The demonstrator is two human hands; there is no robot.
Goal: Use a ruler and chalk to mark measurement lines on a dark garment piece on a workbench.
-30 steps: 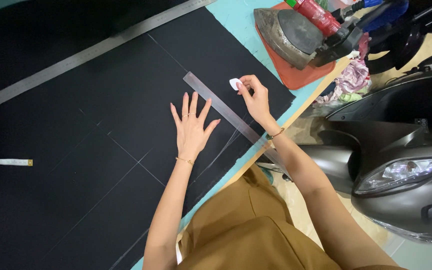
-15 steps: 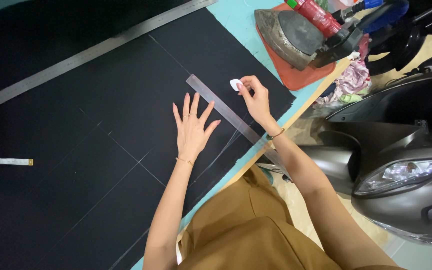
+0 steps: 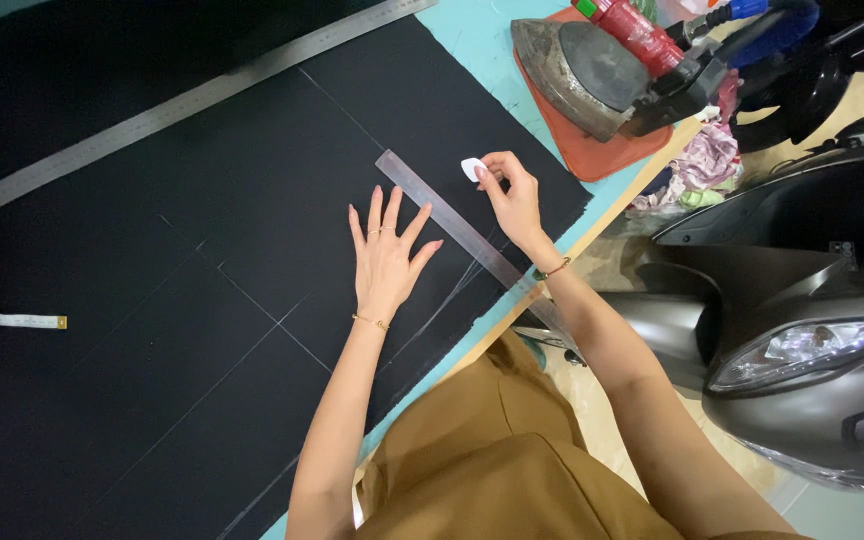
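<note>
Lighting: bright, even, diffuse; faint shadows. Glare: sheen on steel ruler (image 3: 177,105). Focus: sharp throughout; slight wide-angle edge distortion.

The left hand (image 3: 384,258) lies flat, palm down, fingers spread and pointing toward twelve o'clock, the thumb angled toward two o'clock. Its forearm runs straight back toward six o'clock, a thin bracelet at the wrist. The right hand (image 3: 512,200) sits just to the three o'clock side of the left, fingers curled inward with thumb and forefinger pinched together. Its forearm stretches away toward five o'clock, a band around the wrist.
</note>
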